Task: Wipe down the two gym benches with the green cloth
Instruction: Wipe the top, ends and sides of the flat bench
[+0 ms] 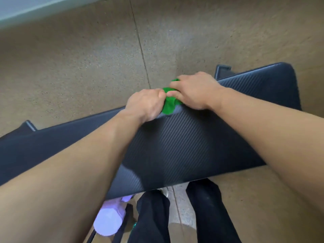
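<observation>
My left hand (146, 104) and right hand (193, 92) both pinch the bunched green cloth (169, 104) at the far edge of the black ribbed padded bench (184, 146); only one bench shows; I judge wiping is under way, with much left

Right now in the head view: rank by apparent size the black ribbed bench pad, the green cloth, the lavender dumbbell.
1. Black ribbed bench pad, by far the largest.
2. Lavender dumbbell, partly hidden by the left arm; nearness to the camera may inflate it.
3. Green cloth, bunched and mostly covered by both hands, so its full size is unclear.
</observation>
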### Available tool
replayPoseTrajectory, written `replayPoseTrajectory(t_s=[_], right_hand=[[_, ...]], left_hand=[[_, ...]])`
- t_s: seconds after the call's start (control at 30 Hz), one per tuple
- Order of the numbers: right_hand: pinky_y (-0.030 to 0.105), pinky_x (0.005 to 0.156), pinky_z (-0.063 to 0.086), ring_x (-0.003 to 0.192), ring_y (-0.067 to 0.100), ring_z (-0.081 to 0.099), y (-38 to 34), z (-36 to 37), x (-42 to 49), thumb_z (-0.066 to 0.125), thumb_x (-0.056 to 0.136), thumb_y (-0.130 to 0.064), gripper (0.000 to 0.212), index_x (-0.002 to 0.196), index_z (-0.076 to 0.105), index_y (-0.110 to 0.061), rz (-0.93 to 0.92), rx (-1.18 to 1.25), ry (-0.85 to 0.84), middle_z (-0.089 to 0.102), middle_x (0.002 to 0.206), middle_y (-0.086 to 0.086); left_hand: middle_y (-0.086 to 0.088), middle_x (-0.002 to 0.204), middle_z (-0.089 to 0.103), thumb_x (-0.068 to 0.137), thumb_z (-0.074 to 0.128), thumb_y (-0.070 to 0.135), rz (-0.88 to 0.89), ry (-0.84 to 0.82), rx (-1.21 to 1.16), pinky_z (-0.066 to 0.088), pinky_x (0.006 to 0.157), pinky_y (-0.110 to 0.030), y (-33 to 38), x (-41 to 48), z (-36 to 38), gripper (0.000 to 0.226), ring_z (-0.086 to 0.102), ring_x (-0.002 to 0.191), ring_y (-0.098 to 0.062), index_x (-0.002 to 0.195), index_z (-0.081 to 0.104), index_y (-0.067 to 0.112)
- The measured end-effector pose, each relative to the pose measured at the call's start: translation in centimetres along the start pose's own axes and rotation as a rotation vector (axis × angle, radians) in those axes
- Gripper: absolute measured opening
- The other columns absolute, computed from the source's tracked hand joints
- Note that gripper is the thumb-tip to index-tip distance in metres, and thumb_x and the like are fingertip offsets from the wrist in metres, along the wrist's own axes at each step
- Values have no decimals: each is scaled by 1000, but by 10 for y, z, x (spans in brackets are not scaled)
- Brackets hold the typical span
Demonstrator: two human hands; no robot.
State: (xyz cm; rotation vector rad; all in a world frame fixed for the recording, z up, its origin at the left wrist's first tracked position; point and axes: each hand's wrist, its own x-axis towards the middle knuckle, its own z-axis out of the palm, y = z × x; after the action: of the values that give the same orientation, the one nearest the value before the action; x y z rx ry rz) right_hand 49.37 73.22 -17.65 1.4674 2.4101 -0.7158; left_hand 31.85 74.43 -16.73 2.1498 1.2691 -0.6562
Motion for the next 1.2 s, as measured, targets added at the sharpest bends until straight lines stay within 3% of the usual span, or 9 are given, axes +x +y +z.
replayPoseTrajectory(t_s=[0.17,0.3,0.4,0.5,0.67,0.9,1.03,1.2], right_hand=[[47,88,46,110,36,60,61,-3,-49,12,93,-59,59,122,52,-27,108,-31,22,56,118,11],[46,87,46,105,40,60,33,-1,-37,22,102,-52,47,122,56,-26,162,-4,75,57,117,13],[43,91,42,112,37,57,-8,-2,-10,21,104,-49,47,126,56,-25,128,3,15,56,126,11],[44,100,37,120,32,56,-16,-7,3,20,105,-49,48,131,54,-27,91,24,-44,56,132,8],[48,104,33,121,26,57,52,-10,-37,19,104,-49,47,129,54,-32,76,25,11,59,132,3],[48,93,42,113,34,60,169,-10,-123,21,99,-46,43,114,57,-27,305,4,85,58,119,11],[45,89,44,108,37,57,148,-2,-115,26,101,-44,45,112,62,-21,410,35,219,59,117,13],[44,99,35,111,32,56,101,4,-87,27,101,-44,45,116,65,-24,344,37,272,61,121,9]], left_hand=[[-23,124,61,103,21,36,78,-50,-56,41,84,-39,68,48,-17,43,57,112,-39,99,60,18],[-21,117,64,103,19,37,188,-35,-75,43,83,-41,27,31,-10,35,58,106,-38,87,48,24],[-20,112,67,98,15,44,112,-35,-66,45,84,-42,-10,7,-8,41,60,104,-39,86,49,24],[-21,114,66,105,24,37,10,-46,-64,44,86,-42,-13,-5,-11,43,59,106,-39,95,59,13],[-23,123,62,104,24,34,-91,-31,-71,42,90,-42,62,26,-19,43,56,114,-41,105,61,13],[-27,123,61,101,25,34,37,1,-125,44,91,-40,201,106,-30,48,57,115,-42,110,64,6],[-26,116,64,103,25,36,85,48,-128,43,87,-44,188,88,-26,42,57,110,-45,102,61,15],[-26,106,66,95,21,43,81,98,-102,41,76,-44,138,58,-19,31,58,98,-48,79,41,25]])
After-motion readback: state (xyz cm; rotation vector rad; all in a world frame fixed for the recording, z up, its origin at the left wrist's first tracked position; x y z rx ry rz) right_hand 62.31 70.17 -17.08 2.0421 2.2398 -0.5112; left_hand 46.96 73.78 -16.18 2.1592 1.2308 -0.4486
